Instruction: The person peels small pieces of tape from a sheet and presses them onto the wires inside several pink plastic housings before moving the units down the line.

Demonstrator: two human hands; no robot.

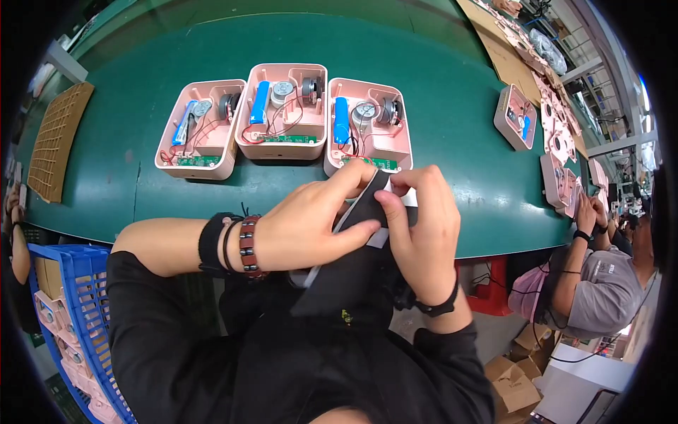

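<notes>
Black sheet [353,261] with a white strip [408,200] at its top edge is held up between both hands, just in front of the near edge of the green surface [452,106] and over the person's dark lap. Left hand [311,222], wearing a beaded bracelet and a black band at the wrist, has its fingers [353,177] closed on the sheet's upper left edge, thumb under, index on top. Right hand [424,226], black band on the wrist, has its fingers closed on the white strip, thumb pressed against the sheet's face.

On the surface behind the hands, three open pink cases sit side by side: left case [201,131], middle case [282,113], right case [367,127], each showing a blue battery, a round motor, wires and a green circuit board. Right case is nearest the hands, partly hidden by the fingertips. Blue crate [78,318] with pink parts stands low left. Another person [600,275] in grey sits at right.
</notes>
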